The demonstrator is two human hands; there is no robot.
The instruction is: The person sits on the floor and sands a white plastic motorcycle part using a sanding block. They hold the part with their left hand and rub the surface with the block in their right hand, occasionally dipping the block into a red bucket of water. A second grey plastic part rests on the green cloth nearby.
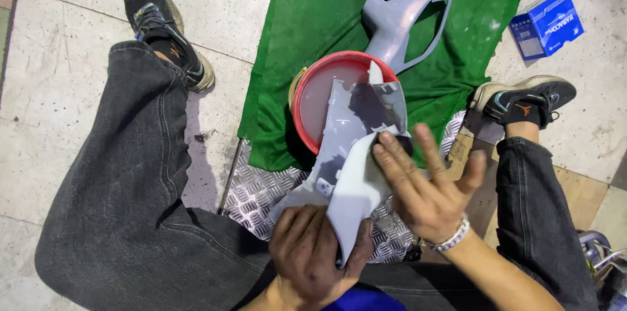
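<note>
The grey plastic fairing panel (353, 154) is held over the person's lap, its lower tip clamped in the left hand (313, 255) and its upper end reaching over the red basin. The left fingers are closed around the panel's pointed bottom edge, thumb on one face and the grimy fingers wrapped over the other. The right hand (428, 187) lies flat on the panel's right side, fingers spread and nearly straight, their tips pressing a small dark pad (395, 142) against the surface just above the middle of the panel.

Under both hands, dark denim trousers (130, 206) cover the spread legs to either side. Beyond the fingertips, a green cloth (307, 30) is laid on the pale stone floor (65, 135), and a ribbed metal tread plate (251, 190) shows below it, just left of the left hand. On the cloth, past the right fingertips, lies a second grey fairing piece (405, 11) with a long cut-out. The red basin (313, 99) stands between that piece and the held panel, half hidden by it. Black shoes (163, 30) sit well out to each side. A small blue box (547, 22) lies far to the right of the fingers, beyond the cloth. A beaded bracelet (452, 238) circles the right wrist.
</note>
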